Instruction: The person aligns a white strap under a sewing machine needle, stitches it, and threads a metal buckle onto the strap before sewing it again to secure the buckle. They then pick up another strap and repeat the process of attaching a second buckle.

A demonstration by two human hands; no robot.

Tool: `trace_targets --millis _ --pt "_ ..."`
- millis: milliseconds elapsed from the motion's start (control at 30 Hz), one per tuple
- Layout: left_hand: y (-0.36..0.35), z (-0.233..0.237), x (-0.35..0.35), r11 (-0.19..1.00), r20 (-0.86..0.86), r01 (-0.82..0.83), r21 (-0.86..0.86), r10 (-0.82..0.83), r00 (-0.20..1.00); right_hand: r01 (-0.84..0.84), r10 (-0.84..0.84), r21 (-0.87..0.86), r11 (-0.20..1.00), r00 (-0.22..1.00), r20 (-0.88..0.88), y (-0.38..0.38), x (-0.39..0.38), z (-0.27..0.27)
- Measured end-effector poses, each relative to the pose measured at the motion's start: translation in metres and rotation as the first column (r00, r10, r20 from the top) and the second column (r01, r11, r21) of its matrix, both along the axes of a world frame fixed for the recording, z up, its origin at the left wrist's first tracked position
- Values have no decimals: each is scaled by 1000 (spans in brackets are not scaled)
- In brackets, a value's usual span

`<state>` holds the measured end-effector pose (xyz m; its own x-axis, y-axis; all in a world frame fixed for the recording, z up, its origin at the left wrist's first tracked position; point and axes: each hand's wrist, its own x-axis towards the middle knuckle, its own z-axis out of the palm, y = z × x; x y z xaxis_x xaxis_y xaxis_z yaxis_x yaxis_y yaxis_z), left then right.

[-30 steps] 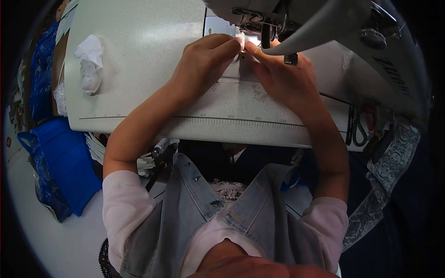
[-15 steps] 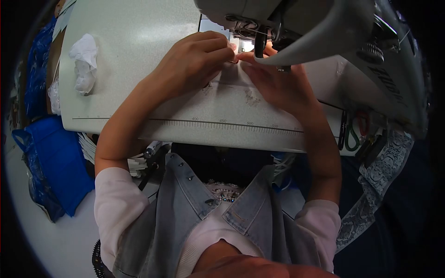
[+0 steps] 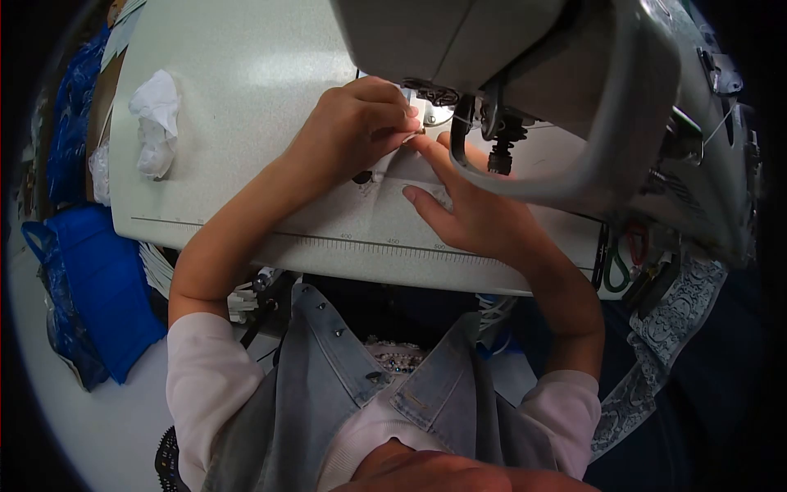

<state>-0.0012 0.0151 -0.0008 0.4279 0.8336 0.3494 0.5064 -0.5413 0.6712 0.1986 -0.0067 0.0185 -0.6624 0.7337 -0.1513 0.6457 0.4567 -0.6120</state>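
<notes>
My left hand (image 3: 352, 127) is closed in a pinch just in front of the lit needle area of a sewing machine (image 3: 566, 90). A small pale piece with a dark edge shows at its fingertips, too small to name. My right hand (image 3: 484, 213) lies low on the machine bed with its thumb spread away. Its index fingertip reaches the left hand's fingertips, while its other fingers are partly hidden behind the machine's curved guard (image 3: 533, 187).
A crumpled white cloth (image 3: 156, 123) lies on the left of the sewing table (image 3: 246, 74), which has a printed ruler along its front edge. Green-handled scissors (image 3: 616, 271) sit at the right corner, above hanging lace (image 3: 656, 353). A blue bag (image 3: 102, 291) is at lower left.
My right thumb has spread away from the fingertips, and that hand sits lower. The view has shifted, so the machine head appears larger and lower. My left hand keeps its pinch.
</notes>
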Motion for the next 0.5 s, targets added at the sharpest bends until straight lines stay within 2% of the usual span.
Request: trace_targets --millis 100,167,367,433,500 --pt "-3 1 0 1000 -18 -7 -17 6 1000 -6 8 86 996 1000 -26 -2 1 -4" --pt "-3 0 1 1000 -16 -8 -21 8 1000 13 14 172 985 988 -153 -2 2 -5" --pt "1 -3 3 998 -60 -51 42 53 997 69 -32 174 982 979 -203 6 2 -12" --pt "2 -9 3 985 -47 -51 165 60 997 81 -41 176 981 975 -220 7 -1 -11" --pt "3 -9 5 991 -42 -75 115 80 996 99 -56 176 979 970 -238 7 -1 -9"
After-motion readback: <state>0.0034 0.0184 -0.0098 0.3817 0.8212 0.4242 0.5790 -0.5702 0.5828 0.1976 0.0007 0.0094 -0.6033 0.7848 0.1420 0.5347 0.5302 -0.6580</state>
